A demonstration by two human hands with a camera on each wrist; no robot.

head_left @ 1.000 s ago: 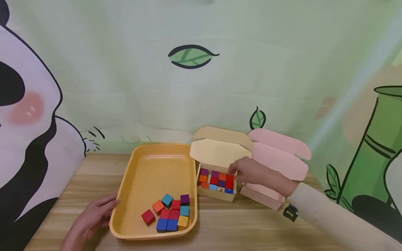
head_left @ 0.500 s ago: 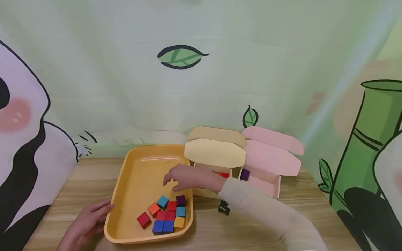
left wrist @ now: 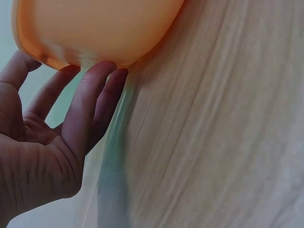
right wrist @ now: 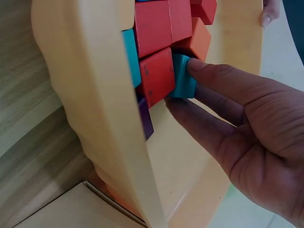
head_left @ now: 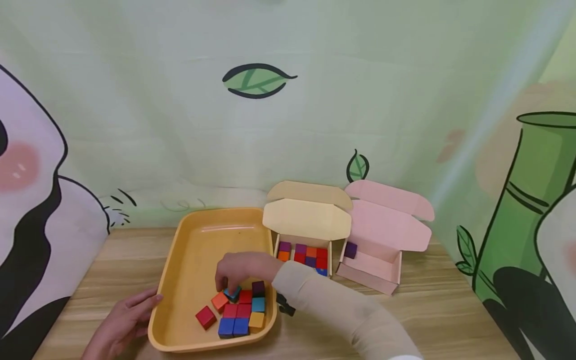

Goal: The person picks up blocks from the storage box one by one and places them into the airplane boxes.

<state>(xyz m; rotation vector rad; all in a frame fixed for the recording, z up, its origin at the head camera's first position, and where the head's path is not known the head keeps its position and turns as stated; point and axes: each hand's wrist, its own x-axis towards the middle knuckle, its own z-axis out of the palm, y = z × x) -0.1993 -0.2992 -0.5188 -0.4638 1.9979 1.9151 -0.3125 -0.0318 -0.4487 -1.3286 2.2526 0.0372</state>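
Note:
My right hand reaches down into the yellow-orange tray and pinches a teal cube between thumb and fingers. In the right wrist view that cube stands beside a red cube and an orange cube. More wooden cubes in red, blue, teal, yellow and purple cluster at the tray's near right corner. At the tray's left side, my left hand holds the rim, thumb at the top edge. The left wrist view shows its fingers against the outer wall.
Right of the tray stands an open cream box with rows of coloured cubes, partly hidden by my right forearm. Beside it, an open pink box has one purple cube in its left corner. A printed curtain hangs behind the wooden table.
My right hand has moved left from the cream box, across the tray, and down onto the teal cube, which it now pinches. The left hand stays at the tray's rim.

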